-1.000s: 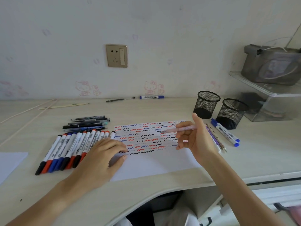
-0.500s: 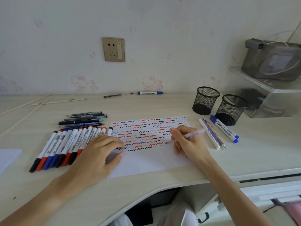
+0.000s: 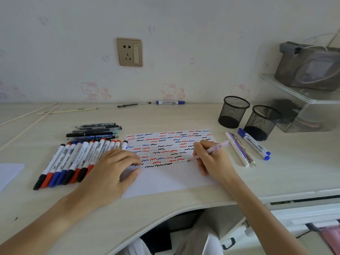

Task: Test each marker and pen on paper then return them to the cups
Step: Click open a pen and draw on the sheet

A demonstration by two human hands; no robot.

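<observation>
head view: the right hand (image 3: 214, 161) pinches a pale pink pen (image 3: 211, 150) in a writing grip, its tip touching the sheet of paper (image 3: 165, 179) at the right end of the squiggle rows. the left hand (image 3: 112, 170) lies flat with relaxed fingers on the paper's left edge, beside a row of markers (image 3: 73, 161). two black mesh cups (image 3: 233, 112) stand behind, near the blue markers (image 3: 254, 144).

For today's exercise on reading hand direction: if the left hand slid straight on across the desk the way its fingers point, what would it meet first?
The left hand lies on the paper, fingers pointing right, slightly away. Straight on lies only paper with squiggles; the first solid thing would probably be the right hand holding the pink pen.
</observation>
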